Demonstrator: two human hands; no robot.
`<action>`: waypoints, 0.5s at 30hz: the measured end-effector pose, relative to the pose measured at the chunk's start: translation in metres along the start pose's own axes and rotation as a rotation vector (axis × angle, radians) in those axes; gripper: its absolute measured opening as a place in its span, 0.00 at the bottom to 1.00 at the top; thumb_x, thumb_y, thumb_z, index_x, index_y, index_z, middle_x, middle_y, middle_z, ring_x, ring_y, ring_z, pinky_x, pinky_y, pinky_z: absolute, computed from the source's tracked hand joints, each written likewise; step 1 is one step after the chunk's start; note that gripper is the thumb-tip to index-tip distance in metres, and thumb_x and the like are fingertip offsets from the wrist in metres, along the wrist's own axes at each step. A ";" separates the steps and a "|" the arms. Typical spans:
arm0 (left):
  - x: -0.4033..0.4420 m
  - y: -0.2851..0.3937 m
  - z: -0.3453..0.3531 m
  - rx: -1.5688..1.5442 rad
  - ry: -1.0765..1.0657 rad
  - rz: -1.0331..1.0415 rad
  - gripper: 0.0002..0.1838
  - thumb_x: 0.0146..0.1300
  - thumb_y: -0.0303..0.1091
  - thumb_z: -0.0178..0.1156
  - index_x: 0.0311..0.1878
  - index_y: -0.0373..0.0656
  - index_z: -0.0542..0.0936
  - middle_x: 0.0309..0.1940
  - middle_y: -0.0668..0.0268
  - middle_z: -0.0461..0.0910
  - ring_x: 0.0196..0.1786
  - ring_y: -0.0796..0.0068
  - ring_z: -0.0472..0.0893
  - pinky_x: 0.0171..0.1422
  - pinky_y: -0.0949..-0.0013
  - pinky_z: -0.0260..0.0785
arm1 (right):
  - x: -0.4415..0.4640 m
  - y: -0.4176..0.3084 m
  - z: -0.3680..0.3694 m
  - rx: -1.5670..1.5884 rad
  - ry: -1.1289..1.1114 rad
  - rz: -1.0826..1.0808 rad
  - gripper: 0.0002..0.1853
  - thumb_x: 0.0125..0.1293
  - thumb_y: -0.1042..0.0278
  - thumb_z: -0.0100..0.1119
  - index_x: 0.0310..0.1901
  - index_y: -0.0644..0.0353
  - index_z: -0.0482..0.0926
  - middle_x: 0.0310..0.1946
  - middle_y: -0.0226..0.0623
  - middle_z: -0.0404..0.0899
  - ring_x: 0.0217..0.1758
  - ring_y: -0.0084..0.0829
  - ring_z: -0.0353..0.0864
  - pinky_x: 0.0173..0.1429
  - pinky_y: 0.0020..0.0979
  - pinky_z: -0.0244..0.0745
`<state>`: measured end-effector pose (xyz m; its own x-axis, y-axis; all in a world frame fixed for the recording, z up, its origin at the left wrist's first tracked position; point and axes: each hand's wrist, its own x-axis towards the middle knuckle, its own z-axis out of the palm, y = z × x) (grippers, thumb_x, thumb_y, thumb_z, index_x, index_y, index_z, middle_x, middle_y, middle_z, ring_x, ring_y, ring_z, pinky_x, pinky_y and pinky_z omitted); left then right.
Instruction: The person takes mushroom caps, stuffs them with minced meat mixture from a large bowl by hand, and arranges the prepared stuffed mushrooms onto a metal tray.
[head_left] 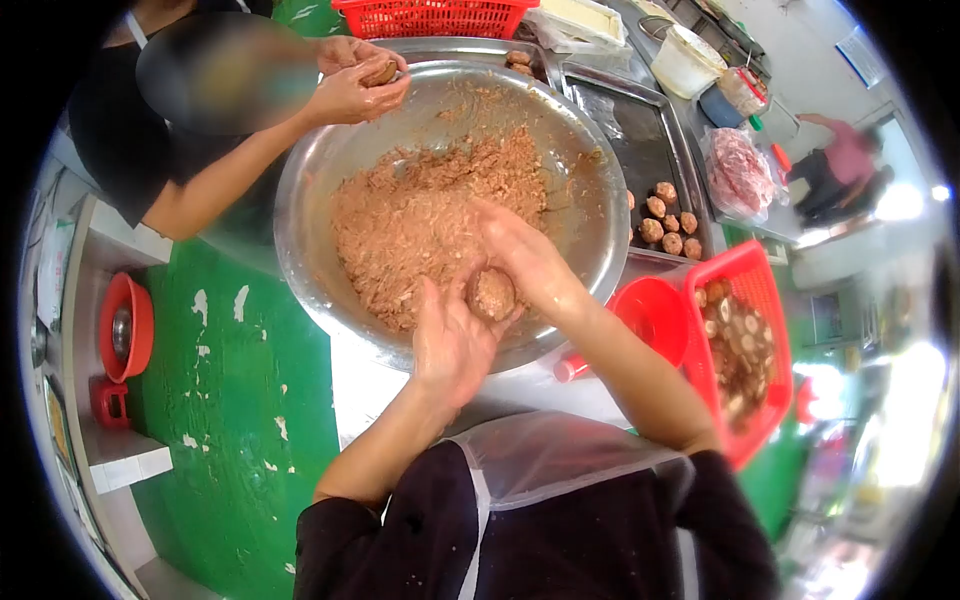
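Note:
A round meatball [491,294] rests in the fingers of my left hand [452,335], its thumb standing apart to one side. Close above it is my right hand [530,262], fingers stretched out and slightly blurred, near the ball's upper edge. I cannot tell whether the right hand touches the ball. Both hands are over the near side of a large steel bowl [298,225], which contains a mass of minced meat mixture [410,215]. Across the bowl, another person's hands [365,80] hold a similar brownish ball.
Several shaped meatballs [668,225] lie on a dark metal tray [640,130] at the right. Nearby are a red bowl [650,315], a red basket [770,400] of sliced mushrooms, a bag of meat [740,170] and a white bucket [688,60]. Another person [845,160] stands further back.

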<state>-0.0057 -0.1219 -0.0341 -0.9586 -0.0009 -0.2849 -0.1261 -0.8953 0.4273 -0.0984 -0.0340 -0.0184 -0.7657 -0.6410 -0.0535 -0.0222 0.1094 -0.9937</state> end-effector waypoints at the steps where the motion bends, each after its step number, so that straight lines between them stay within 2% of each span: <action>1: 0.003 -0.001 -0.003 0.018 -0.012 0.018 0.42 0.65 0.66 0.22 0.69 0.39 0.49 0.67 0.61 0.57 0.68 0.66 0.59 0.71 0.57 0.47 | 0.001 -0.001 0.000 -0.087 0.000 -0.046 0.24 0.65 0.52 0.46 0.61 0.49 0.67 0.60 0.41 0.66 0.65 0.45 0.60 0.66 0.47 0.53; 3: 0.004 -0.005 -0.008 0.097 -0.022 0.028 0.43 0.64 0.67 0.22 0.68 0.39 0.50 0.65 0.61 0.58 0.67 0.64 0.60 0.70 0.55 0.48 | 0.001 0.006 0.007 -0.915 -0.008 -0.413 0.24 0.65 0.51 0.45 0.61 0.49 0.67 0.60 0.42 0.66 0.64 0.45 0.61 0.67 0.45 0.53; 4: 0.003 -0.008 -0.009 0.138 -0.030 0.026 0.43 0.64 0.67 0.22 0.68 0.39 0.51 0.65 0.61 0.59 0.67 0.63 0.60 0.70 0.54 0.49 | 0.002 0.000 0.009 -1.013 -0.117 -0.361 0.25 0.66 0.51 0.44 0.62 0.49 0.66 0.61 0.42 0.64 0.63 0.44 0.62 0.68 0.40 0.54; 7: 0.004 -0.010 -0.010 0.170 0.005 0.029 0.43 0.64 0.68 0.20 0.68 0.39 0.52 0.65 0.59 0.58 0.68 0.61 0.59 0.70 0.55 0.49 | 0.024 0.014 -0.002 -0.803 -0.195 -0.160 0.24 0.68 0.50 0.39 0.62 0.51 0.66 0.61 0.43 0.63 0.62 0.43 0.63 0.68 0.39 0.54; 10: -0.002 -0.001 -0.007 0.057 -0.090 -0.039 0.43 0.64 0.67 0.20 0.67 0.39 0.53 0.66 0.58 0.57 0.70 0.61 0.55 0.72 0.57 0.48 | 0.016 0.019 -0.012 -0.063 -0.226 0.119 0.25 0.71 0.50 0.34 0.63 0.53 0.65 0.62 0.47 0.62 0.63 0.43 0.62 0.68 0.38 0.54; 13: 0.001 0.000 -0.008 -0.119 -0.139 -0.083 0.42 0.64 0.67 0.21 0.68 0.39 0.52 0.67 0.58 0.57 0.70 0.61 0.56 0.71 0.58 0.50 | -0.006 0.023 -0.009 -0.042 -0.094 -0.107 0.25 0.72 0.51 0.29 0.64 0.54 0.63 0.63 0.50 0.60 0.66 0.41 0.60 0.68 0.36 0.52; 15: 0.003 0.000 -0.006 -0.204 -0.050 -0.114 0.41 0.65 0.66 0.22 0.68 0.41 0.53 0.67 0.59 0.57 0.70 0.61 0.57 0.71 0.57 0.49 | -0.010 0.033 -0.003 -0.397 0.049 -0.273 0.25 0.68 0.52 0.39 0.63 0.53 0.64 0.63 0.49 0.60 0.68 0.44 0.55 0.69 0.42 0.50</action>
<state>-0.0074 -0.1244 -0.0403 -0.9532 0.1227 -0.2765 -0.1848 -0.9598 0.2111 -0.0931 -0.0220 -0.0508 -0.7270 -0.6510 0.2184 -0.4627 0.2295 -0.8563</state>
